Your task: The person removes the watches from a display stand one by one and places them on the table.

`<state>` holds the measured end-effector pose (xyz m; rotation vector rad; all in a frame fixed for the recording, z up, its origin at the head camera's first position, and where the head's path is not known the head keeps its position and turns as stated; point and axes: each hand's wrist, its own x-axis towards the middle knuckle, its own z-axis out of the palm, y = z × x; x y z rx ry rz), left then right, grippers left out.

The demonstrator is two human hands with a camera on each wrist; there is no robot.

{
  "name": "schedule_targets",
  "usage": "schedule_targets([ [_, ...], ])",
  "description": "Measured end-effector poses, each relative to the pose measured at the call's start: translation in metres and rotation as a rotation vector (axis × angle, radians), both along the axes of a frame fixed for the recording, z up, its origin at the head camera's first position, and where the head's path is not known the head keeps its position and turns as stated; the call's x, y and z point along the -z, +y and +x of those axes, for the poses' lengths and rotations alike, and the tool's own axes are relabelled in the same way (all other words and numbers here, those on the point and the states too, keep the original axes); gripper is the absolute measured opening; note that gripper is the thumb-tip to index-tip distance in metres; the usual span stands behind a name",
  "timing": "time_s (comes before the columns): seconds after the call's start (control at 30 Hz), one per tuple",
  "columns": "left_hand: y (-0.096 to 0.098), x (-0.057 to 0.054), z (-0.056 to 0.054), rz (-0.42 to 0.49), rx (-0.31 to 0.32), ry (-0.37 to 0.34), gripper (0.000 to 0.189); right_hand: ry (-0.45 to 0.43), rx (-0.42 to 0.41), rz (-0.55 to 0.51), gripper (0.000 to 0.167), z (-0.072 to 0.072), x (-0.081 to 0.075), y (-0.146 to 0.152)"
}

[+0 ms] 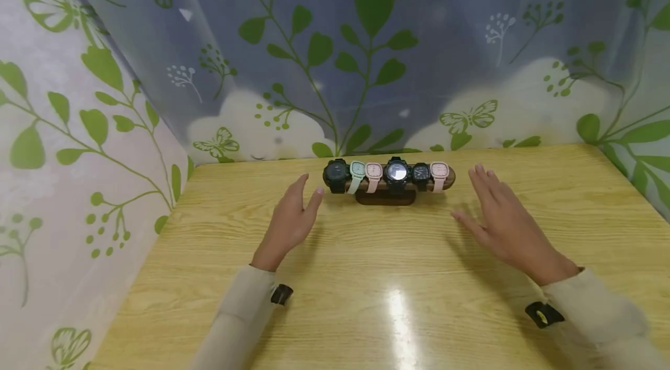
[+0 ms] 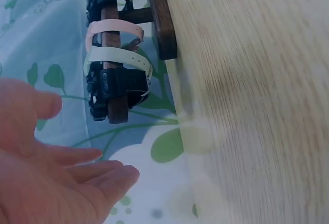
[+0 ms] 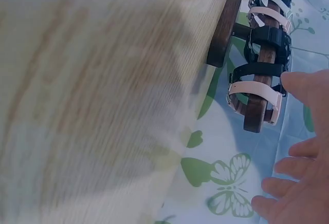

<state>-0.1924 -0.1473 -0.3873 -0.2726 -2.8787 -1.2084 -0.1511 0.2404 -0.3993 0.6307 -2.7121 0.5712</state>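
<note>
A dark wooden watch stand (image 1: 385, 198) carries a row of wristwatches strapped round its bar. From left to right come a bulky black watch (image 1: 337, 171), a mint green watch (image 1: 358, 170), a pink watch (image 1: 374, 171), a second bulky black watch (image 1: 396, 172), a small black watch (image 1: 421, 173) and another pink watch (image 1: 439, 170). My left hand (image 1: 289, 219) hovers left of the stand, thumb spread from its straight fingers, holding nothing. Right of the stand, my right hand (image 1: 510, 230) is likewise extended and empty. Both wrist views show the hands apart from the stand's ends.
The stand is on a pale wood-grain table (image 1: 361, 283), close to its back edge. Behind hangs a blue and white curtain (image 1: 314, 91) printed with green leaves and butterflies. A similar patterned sheet (image 1: 68, 184) borders the left side. Small black devices (image 1: 281, 294) are on both sleeves.
</note>
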Motion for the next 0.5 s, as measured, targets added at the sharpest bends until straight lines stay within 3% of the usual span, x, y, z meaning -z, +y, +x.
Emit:
schedule_targets([
  [0.23, 0.005, 0.004, -0.017, 0.23, -0.053, -0.098, 0.058, -0.056, 0.022, -0.072, 0.083, -0.011, -0.004, -0.004],
  [0.5, 0.008, 0.008, -0.034, 0.626, -0.117, -0.296, 0.051, -0.108, -0.005, -0.096, 0.083, -0.03, -0.007, -0.013],
])
